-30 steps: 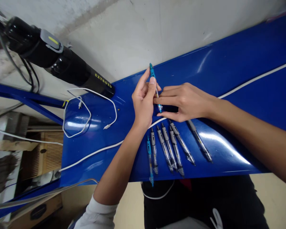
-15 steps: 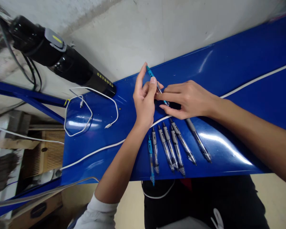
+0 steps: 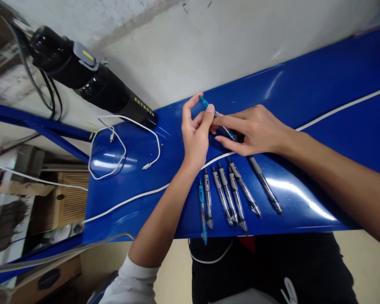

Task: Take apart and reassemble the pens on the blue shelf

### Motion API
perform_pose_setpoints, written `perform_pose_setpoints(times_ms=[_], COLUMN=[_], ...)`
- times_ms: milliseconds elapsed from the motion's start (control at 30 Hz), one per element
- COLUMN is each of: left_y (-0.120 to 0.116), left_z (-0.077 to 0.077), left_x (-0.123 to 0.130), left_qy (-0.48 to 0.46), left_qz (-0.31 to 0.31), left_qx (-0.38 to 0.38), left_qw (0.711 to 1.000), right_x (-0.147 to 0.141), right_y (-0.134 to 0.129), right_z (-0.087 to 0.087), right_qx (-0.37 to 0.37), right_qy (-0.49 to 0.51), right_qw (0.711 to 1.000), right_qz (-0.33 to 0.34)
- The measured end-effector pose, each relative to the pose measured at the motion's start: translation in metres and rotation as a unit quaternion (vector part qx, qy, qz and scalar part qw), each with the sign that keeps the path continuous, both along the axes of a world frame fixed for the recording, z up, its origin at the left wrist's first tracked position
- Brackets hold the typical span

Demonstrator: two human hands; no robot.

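Observation:
A teal pen [image 3: 204, 101] slants between my hands above the blue table. My left hand [image 3: 196, 131] is closed on it, thumb along its barrel and a fingertip at its teal end. The fingers of my right hand [image 3: 245, 128] are bent round the pen's clear lower end, which they partly hide. Below my hands lies a row of clear pens with grey grips, among them a grey pen [image 3: 266, 185] at the right, apart from the others. Another teal pen [image 3: 202, 202] lies at the row's left end.
A black bottle [image 3: 114, 95] stands at the table's back left. Beside it lies a looped white cable [image 3: 125, 154]. A longer white cord [image 3: 136, 197] crosses the blue table [image 3: 304, 93] beneath my hands. The wall borders the back edge.
The view has shifted slightly. My hands and the held teal pen appear a little further right and lower, with the pen still between them. The pens on the table lie as before.

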State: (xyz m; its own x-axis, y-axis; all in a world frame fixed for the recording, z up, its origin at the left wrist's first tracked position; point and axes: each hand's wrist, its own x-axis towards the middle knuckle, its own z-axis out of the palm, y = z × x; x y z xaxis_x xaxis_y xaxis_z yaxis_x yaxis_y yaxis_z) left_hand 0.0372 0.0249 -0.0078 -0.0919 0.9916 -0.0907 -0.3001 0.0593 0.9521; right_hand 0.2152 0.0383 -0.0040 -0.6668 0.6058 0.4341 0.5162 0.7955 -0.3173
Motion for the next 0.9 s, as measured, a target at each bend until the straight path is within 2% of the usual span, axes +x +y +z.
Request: perform_pose_setpoints(times_ms=[200,400,600,767,900], left_y=[0.002,0.003,0.012,0.015,0.01], left_z=[-0.003,-0.009,-0.023,-0.024,-0.018], left_x=[0.002,0.001,0.001,0.001,0.001], left_qy=[0.007,0.066,0.111,0.175,0.181], left_qz=[0.0,-0.045,-0.044,-0.044,-0.106], left_qx=[0.013,0.08,0.146,0.174,0.184], left_qw=[1.0,0.994,0.982,0.968,0.96], right_x=[0.0,0.0,-0.002,-0.003,0.015], right_y=[-0.001,0.001,0.002,-0.002,-0.028], right_z=[0.0,-0.001,-0.006,-0.006,0.002], right_qx=[-0.019,0.011,0.031,0.052,0.029], right_qy=[-0.001,0.001,0.018,0.008,0.062], right_qw=[1.0,1.0,0.999,0.997,0.99], right_qz=[-0.016,-0.003,-0.013,-0.06,-0.126])
